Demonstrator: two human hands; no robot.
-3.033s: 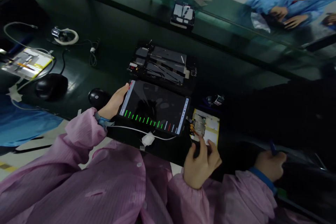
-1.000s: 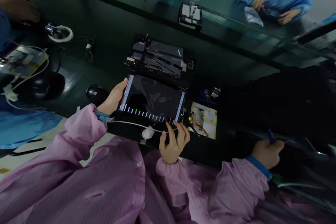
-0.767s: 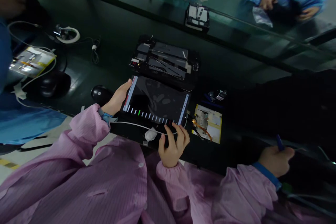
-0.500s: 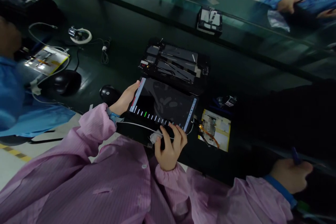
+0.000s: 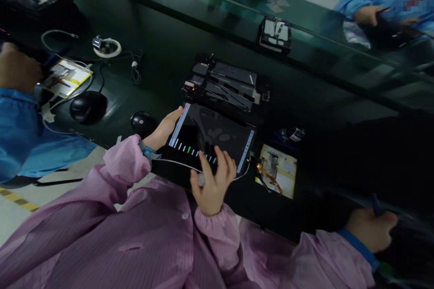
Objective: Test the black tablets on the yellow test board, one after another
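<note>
My left hand (image 5: 164, 128) grips the left edge of a dark tablet (image 5: 224, 133) that lies tilted on the black bench. Its screen shows a row of small white bars with one green bar. My right hand (image 5: 212, 180) rests at the tablet's near edge, fingers spread, fingertips touching the bar row. A white cable (image 5: 172, 161) runs under the tablet's near side. A small circuit board on yellow backing (image 5: 278, 169) with an orange flex lies just right of the tablet. A black fixture (image 5: 227, 83) sits directly behind it.
A black mouse (image 5: 142, 122) lies left of my left hand, with another mouse (image 5: 88, 106) farther left. A co-worker's blue sleeve (image 5: 16, 117) and board (image 5: 66, 76) are at far left. Another person's hand with a pen (image 5: 371, 226) is at lower right. A tray (image 5: 275, 34) rides the far belt.
My right hand left the small board, came to the tablet's near edge, then slid left along the bar row. The bars went from mostly green to mostly white. My left hand kept its grip.
</note>
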